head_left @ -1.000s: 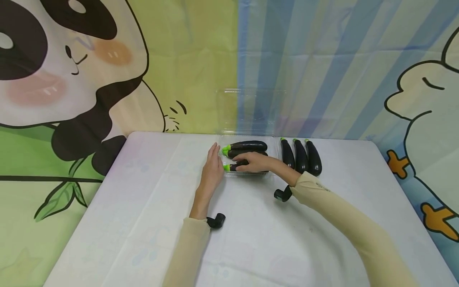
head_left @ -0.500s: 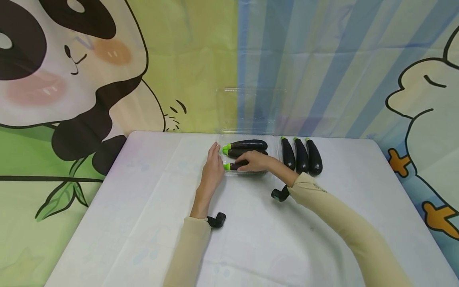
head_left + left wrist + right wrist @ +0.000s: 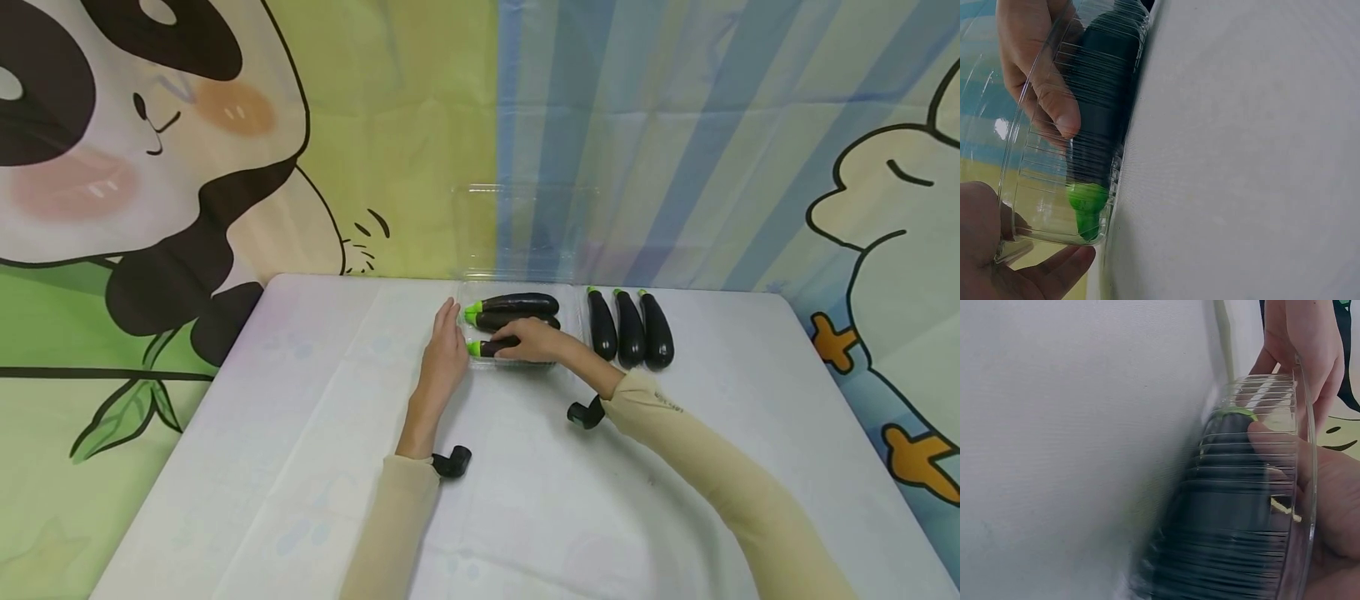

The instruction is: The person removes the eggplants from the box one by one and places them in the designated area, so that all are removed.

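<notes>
A clear plastic clamshell box (image 3: 459, 292) stands at the table's far edge with its see-through lid (image 3: 525, 229) raised behind it. Inside, two black eggplants with green caps (image 3: 521, 302) lie side by side at the back. Along the front wall lies another eggplant (image 3: 487, 348), its cap towards the left. My right hand (image 3: 531, 340) reaches into the box and grips this front eggplant from above, hiding much of it; the thumb shows through the ribbed wall in the left wrist view. My left hand (image 3: 444, 358) holds the box's left side, pinching the wall near the rim (image 3: 1007, 240).
To the right of the box, three eggplants (image 3: 630, 329) lie in a row on the white tablecloth (image 3: 360, 417). A curtain with cartoon animals (image 3: 390, 133) hangs directly behind the table. A small black camera (image 3: 452, 462) sits on each wrist.
My right wrist has shifted slightly left and towards me, while the right hand stays on the front eggplant. The left hand and the box have not visibly moved.
</notes>
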The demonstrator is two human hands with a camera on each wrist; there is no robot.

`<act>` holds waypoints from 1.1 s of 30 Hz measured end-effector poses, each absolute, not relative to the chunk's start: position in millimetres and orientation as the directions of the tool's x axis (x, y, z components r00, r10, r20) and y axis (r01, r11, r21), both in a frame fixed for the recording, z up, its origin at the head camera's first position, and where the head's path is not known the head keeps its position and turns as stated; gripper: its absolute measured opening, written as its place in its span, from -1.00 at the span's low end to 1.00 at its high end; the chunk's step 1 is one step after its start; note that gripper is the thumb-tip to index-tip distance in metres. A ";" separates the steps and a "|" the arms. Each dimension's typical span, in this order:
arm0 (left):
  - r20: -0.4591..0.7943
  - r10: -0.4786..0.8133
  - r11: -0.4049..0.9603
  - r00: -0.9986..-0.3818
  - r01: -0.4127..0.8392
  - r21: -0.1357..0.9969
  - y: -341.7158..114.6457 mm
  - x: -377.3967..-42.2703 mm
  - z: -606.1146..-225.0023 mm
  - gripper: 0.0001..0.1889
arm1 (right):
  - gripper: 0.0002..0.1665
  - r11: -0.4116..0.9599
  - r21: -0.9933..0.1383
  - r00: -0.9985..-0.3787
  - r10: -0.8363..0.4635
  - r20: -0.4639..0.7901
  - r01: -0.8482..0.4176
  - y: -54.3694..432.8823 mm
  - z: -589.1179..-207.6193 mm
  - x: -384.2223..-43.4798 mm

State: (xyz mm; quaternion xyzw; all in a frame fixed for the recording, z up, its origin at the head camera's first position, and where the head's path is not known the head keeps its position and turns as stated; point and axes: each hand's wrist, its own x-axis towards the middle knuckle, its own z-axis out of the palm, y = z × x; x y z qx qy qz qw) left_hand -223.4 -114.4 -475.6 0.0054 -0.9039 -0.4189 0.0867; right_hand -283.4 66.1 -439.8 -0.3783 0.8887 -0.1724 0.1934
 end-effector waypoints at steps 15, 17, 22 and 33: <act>0.162 -0.094 0.654 -0.982 0.062 0.754 -114.1 -223.4 -476.6 -0.52 | -0.51 0.657 -0.376 -0.683 -0.726 -0.081 -0.653 68.0 -440.9 -274.9; 0.164 -0.091 0.655 -0.982 0.065 0.753 -114.0 -223.8 -476.7 -0.52 | -0.50 0.666 -0.336 -0.691 -0.720 -0.057 -0.666 68.5 -440.5 -273.7; 0.181 -0.089 0.653 -0.980 0.079 0.753 -113.7 -224.1 -477.1 -0.52 | -0.47 0.686 -0.235 -0.707 -0.708 0.007 -0.689 71.7 -436.8 -268.3; 0.197 -0.100 0.667 -0.975 0.081 0.741 -113.5 -223.3 -477.6 -0.52 | -0.46 0.704 -0.256 -0.747 -0.650 0.141 -0.662 94.9 -407.4 -245.9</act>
